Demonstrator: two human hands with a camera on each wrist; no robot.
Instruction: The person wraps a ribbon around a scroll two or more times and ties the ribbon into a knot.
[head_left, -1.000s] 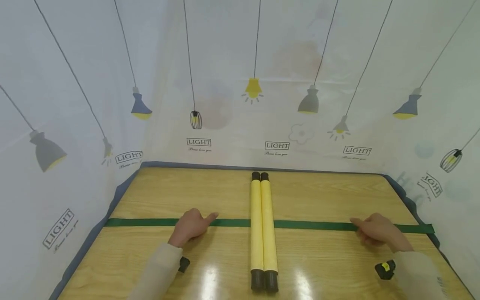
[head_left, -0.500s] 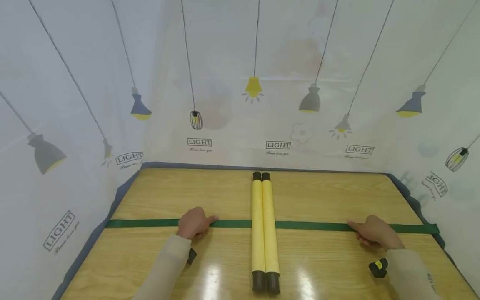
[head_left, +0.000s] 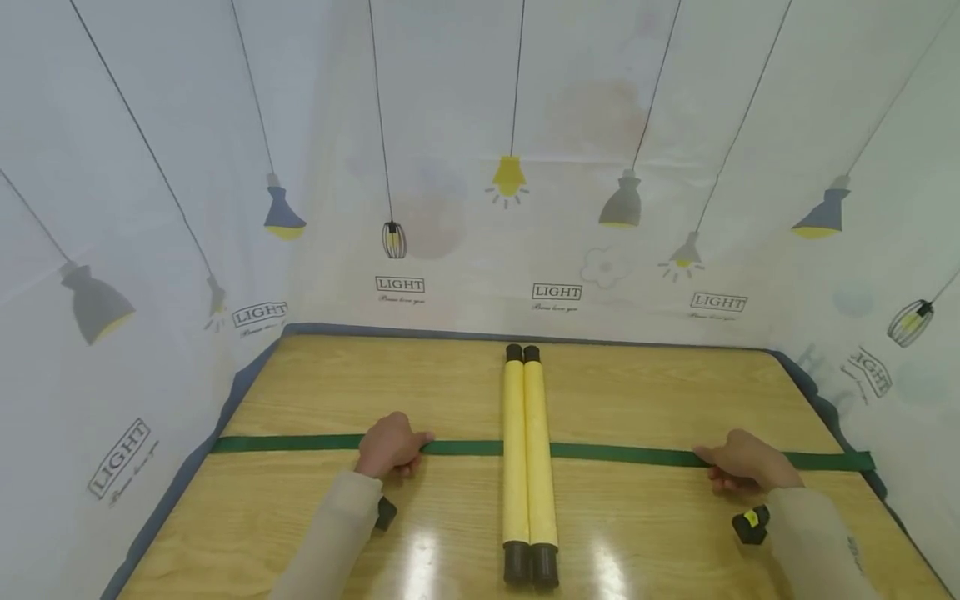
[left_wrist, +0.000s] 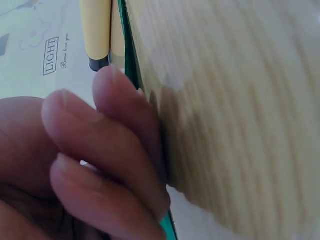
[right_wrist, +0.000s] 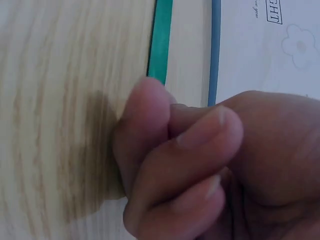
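Observation:
A flat green ribbon stretches across the wooden table from side to side. My left hand pinches it left of the middle, thumb toward the centre; the other fingers curl low beside the wood in the left wrist view. On the far right my right hand pinches the same ribbon, thumb pointing inward. Its curled fingers hide the pinched spot in the right wrist view. Two yellow tubes with dark end caps lie side by side between the hands, crossing over the ribbon.
The wooden table has a blue-grey edging along its back and sides. White sheeting printed with lamps encloses it on three sides. Small black devices sit at both wrists.
My left hand has shifted slightly right and its fingers have curled in at the ribbon. The right hand has moved a little left and closed on the ribbon. The tubes stay put.

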